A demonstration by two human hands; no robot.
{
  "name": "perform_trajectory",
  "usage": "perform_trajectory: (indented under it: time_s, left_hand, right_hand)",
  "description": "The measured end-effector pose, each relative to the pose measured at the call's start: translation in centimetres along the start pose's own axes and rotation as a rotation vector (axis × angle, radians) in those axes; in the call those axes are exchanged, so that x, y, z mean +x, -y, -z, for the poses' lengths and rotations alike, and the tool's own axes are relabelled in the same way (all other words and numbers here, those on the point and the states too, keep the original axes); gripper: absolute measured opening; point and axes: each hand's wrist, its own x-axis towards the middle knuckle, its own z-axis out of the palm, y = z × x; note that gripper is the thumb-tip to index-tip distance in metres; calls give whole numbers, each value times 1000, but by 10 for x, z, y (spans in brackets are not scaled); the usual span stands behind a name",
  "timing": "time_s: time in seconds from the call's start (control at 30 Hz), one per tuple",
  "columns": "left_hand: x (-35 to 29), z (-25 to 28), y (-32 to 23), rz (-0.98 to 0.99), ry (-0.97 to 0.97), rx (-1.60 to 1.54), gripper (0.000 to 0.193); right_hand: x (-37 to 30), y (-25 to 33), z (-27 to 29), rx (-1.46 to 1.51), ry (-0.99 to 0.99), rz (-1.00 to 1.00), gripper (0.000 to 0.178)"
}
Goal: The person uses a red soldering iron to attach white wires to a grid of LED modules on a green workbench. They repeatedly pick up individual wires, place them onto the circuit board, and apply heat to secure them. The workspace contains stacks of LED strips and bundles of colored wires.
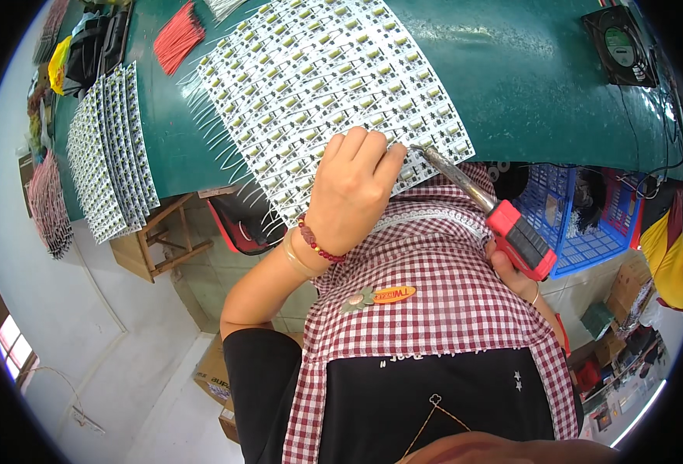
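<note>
A large white panel of small circuit boards (341,69) lies on the green table in front of me, and thin white wires (229,151) stick out along its left edge. My left hand (355,179) rests on the panel's near part with its fingers curled together; whatever they pinch is hidden beneath them. In my right hand (508,271) is a soldering iron (519,240) with a red and black handle, gripped from below and partly hidden by it. The iron's metal tip points left onto the boards, just right of my left fingers.
More board panels (109,155) are stacked at the table's left edge. A bundle of red wires (179,37) lies beyond the panel's left side. A black fan (620,46) with cables stands far right. Below the table are blue crates (589,224) and a wooden stool (156,247).
</note>
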Motion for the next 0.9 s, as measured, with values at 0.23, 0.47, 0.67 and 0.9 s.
perform_trajectory:
  time_s: [0.23, 0.47, 0.67, 0.9]
  left_hand:
    - [1, 1, 0, 11, 22, 18, 20]
    - [1, 4, -1, -1, 39, 97, 19]
    - [-7, 22, -6, 54, -95, 67, 29]
    - [-10, -9, -12, 47, -162, -49, 28]
  right_hand:
    - [-11, -11, 8, 63, 66, -113, 21]
    - [-12, -15, 6, 30, 57, -116, 20]
    - [-9, -7, 7, 59, 48, -109, 19]
    - [-10, -19, 7, 92, 37, -57, 19]
